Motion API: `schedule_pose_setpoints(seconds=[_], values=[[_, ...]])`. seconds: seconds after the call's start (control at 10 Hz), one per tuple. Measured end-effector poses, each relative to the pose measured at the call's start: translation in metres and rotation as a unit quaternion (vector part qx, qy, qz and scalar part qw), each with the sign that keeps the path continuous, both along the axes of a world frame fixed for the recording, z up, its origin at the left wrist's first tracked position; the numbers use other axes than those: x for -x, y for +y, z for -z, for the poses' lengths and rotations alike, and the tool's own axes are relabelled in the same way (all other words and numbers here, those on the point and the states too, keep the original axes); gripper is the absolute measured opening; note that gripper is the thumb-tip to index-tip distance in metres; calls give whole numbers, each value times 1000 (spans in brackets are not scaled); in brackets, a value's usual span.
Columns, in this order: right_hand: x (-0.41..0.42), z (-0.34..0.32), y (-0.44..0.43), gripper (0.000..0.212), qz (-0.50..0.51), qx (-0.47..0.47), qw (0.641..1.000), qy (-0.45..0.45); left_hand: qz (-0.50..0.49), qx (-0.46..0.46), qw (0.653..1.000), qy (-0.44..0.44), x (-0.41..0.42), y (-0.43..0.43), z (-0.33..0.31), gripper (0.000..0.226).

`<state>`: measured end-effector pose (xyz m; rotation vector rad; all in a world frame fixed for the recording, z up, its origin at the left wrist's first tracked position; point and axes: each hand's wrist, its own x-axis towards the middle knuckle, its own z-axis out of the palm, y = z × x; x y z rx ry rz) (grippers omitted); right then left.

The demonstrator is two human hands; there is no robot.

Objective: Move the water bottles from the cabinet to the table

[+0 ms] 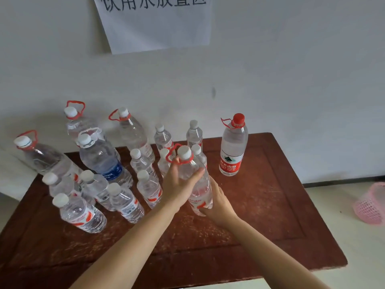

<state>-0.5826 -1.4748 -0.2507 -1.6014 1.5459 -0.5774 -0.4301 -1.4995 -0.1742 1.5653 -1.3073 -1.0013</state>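
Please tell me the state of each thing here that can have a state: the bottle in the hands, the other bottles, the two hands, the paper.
Held bottle: capped, tilted, gripped by both hands above the table.
Left hand: closed around its upper body.
Right hand: closed around its lower part.
Red-cap bottle: upright, capped, standing apart.
Other bottles: upright, capped, clustered at left.
Paper sign: stuck on the wall, lower edge curling.

Two bare forearms, no sleeves; left hand (pixel 179 184), right hand (pixel 218 203) ungloved.
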Motion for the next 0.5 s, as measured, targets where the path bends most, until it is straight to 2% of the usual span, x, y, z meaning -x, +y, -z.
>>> schedule_pose_setpoints(seconds=[0.1,0.2,0.3,0.4,0.5], values=[[-2,11,-4,96,1,-51,999,-20,89,20,994,-67,-8,-5,9,64],[-4,16,-4,86,20,-63,998,-19,160,30,981,-101,-21,-13,16,58],[-2,18,-5,85,10,-63,998,-6,171,30,980,-96,-26,-12,21,56],[2,13,-3,84,-15,-70,997,19,158,25,983,-90,-20,-4,22,75],[16,-2,-13,72,-28,-12,994,105,122,52,988,-84,-14,2,25,109]])
